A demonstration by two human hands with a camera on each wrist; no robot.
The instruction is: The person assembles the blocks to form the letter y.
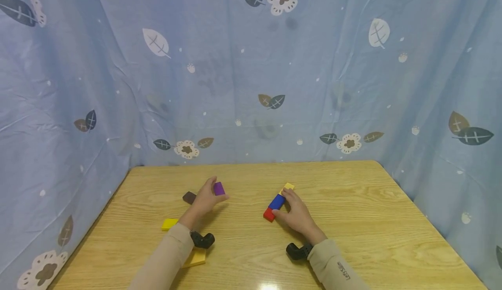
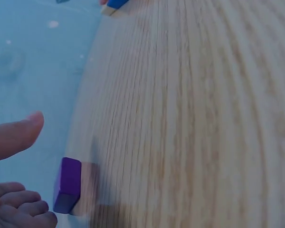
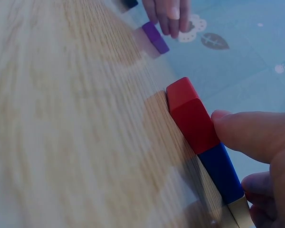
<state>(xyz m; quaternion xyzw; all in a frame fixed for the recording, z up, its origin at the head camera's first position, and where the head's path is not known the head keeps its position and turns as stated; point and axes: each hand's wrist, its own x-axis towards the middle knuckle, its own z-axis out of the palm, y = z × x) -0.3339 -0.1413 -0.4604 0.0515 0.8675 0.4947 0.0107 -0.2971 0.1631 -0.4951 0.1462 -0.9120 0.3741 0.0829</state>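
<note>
A row of touching blocks lies on the table: a red block (image 1: 268,214), a blue block (image 1: 276,202) and a pale yellow block (image 1: 289,186) at the far end. Along the row's right side is my right hand (image 1: 297,213); its thumb touches the red block (image 3: 194,121), and its fingers lie by the blue and yellow ones. My left hand (image 1: 205,199) hovers at a purple block (image 1: 219,189) with thumb and fingers spread apart. In the left wrist view, the purple block (image 2: 68,186) stands beside the fingertips, and no grip on it shows.
Left of the left hand lies a dark brown block (image 1: 189,197). A yellow block (image 1: 169,224) is partly behind the left forearm, and an orange-yellow block (image 1: 196,258) shows under the sleeve. A blue patterned curtain (image 1: 235,72) surrounds the wooden table (image 1: 353,203).
</note>
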